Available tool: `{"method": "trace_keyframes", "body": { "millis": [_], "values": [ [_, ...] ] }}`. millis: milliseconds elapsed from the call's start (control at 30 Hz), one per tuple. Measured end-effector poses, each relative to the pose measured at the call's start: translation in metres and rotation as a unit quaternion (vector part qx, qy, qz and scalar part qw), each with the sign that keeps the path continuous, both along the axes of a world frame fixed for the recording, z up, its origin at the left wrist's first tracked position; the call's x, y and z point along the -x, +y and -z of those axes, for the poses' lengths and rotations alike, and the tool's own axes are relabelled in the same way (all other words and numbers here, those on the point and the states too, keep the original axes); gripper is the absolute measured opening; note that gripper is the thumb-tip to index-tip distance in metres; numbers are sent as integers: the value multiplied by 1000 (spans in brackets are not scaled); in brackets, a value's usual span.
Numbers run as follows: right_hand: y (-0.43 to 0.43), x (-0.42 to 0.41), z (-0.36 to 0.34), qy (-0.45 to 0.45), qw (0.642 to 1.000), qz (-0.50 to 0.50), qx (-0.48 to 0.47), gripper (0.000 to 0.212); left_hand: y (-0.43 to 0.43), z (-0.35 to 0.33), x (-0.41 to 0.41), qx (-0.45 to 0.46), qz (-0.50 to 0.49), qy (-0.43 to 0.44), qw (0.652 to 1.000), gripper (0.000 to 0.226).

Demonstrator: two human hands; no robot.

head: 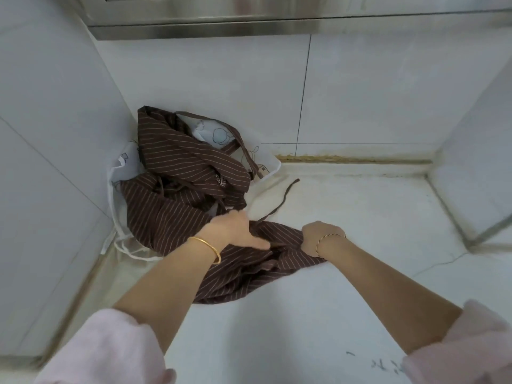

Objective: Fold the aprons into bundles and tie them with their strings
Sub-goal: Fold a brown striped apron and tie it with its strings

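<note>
We look down on a white counter (346, 212) set into a corner. White tiles close it in on three sides: the left wall (50, 120), the back wall (221, 84) and the right wall (476, 139). A dark grout line (303, 92) runs down the back wall, and we see yellow-brown grime (354, 159) along its foot. A steel ledge (249, 26) hangs overhead. A thin crack (440, 261) crosses the counter. The light is soft and even.
</note>
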State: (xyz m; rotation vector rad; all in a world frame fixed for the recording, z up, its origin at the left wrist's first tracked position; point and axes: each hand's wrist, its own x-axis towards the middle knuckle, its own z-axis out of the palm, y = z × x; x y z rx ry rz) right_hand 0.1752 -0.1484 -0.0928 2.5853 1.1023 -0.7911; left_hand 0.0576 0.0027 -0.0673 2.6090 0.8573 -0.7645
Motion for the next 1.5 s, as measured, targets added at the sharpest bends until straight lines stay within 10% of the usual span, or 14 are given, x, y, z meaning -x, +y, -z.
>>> {"method": "trace_keyframes", "body": {
  "millis": [100,233,367,567,733,800,900,967,1067,1233,1500],
  "values": [
    [-2,9,3,17,995,-46,-90,34,-21,17,14,-35,74,56,995,103],
    [-13,22,6,110,987,-53,-106,40,-20,21,24,-99,142,57,983,46],
    [-22,29,7,131,990,-59,-13,56,-2,-10,19,38,-26,-117,992,32],
    [-33,20,-6,66,988,-37,135,28,8,-69,21,427,-379,-344,746,32],
    [-54,-5,-23,-90,990,110,25,26,8,-81,21,460,-445,-355,681,41],
    [-62,-17,-27,-126,981,150,3,26,16,-79,20,342,-448,-347,750,38],
    [-68,-28,-32,-186,966,167,-69,21,23,-68,25,-73,-174,-126,974,34],
    [-68,-31,-33,-188,949,175,-182,20,14,-61,28,-113,11,153,982,38],
    [-60,-29,-33,-66,903,233,-356,25,-2,-53,22,-37,3,383,923,54],
    [-49,-18,-46,152,754,338,-542,23,-21,-32,-3,1,42,46,998,73],
    [-57,-24,-69,359,540,496,-577,28,-48,17,-5,-1,44,-34,998,83]
  ]
}}
